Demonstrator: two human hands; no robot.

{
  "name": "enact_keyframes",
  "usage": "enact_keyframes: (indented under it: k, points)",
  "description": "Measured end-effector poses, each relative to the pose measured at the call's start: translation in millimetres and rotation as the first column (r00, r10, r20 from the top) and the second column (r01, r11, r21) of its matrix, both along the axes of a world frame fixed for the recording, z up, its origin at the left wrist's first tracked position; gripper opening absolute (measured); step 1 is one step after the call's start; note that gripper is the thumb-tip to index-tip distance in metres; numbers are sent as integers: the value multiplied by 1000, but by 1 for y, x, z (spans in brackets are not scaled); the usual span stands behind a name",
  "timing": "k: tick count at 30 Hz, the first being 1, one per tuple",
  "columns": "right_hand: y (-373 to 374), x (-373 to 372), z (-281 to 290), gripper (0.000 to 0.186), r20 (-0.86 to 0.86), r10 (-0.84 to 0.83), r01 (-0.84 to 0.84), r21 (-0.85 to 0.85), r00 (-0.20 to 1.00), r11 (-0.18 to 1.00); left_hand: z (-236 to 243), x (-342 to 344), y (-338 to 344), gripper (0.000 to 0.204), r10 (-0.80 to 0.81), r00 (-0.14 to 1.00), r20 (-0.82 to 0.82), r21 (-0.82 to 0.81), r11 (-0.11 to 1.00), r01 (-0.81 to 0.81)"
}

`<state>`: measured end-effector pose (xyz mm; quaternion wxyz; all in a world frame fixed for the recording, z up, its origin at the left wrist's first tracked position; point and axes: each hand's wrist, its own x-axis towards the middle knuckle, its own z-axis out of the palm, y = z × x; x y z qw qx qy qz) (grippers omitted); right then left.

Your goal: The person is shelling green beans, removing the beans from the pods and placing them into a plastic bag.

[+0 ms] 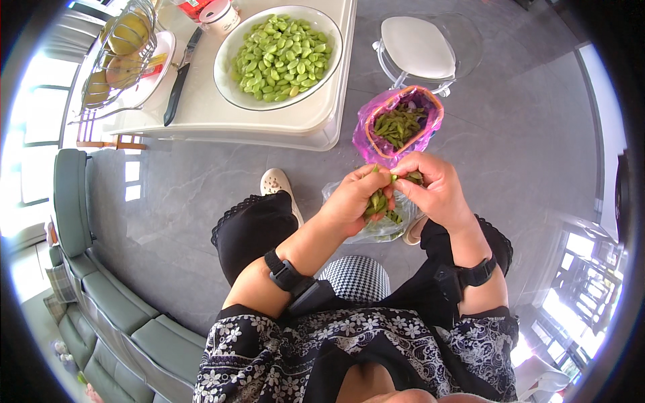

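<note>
Just in front of my lap, both hands meet at their fingertips. My left hand (355, 195) is closed around several green bean pods (378, 203). Thumb and fingers of my right hand (433, 186) pinch a bean pod (414, 177), and a pale green bit shows between the two hands. Right beyond them on the floor stands a bin lined with a purple plastic bag (363, 138), holding a pile of pods (398, 126). Partly hidden under my hands lies a clear plastic bag (368, 234) with more green pods. Shelled green beans (282, 57) heap in a white bowl (224, 86).
The bowl rests on a cream table (316, 119) at the front left. A black-handled knife (177, 94), a paper cup (220, 17) and a wire fruit basket (127, 57) share it. Beyond the bin stands a white-seated stool (418, 47). A grey-green sofa (164, 342) lines the left.
</note>
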<state>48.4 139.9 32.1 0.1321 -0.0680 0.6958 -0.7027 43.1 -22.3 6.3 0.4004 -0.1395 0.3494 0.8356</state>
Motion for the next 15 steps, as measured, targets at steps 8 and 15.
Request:
enact_keyframes:
  k: [8,15]
  points:
    - [10,-6,-9,6,412,-105,277,-384,905,881,3,-3,0,9,-30,997,-76,-126,992,20]
    - [7,-6,-3,13,531,-112,290,-266,840,919,5,-5,-3,11,-8,988,-156,-221,975,-27]
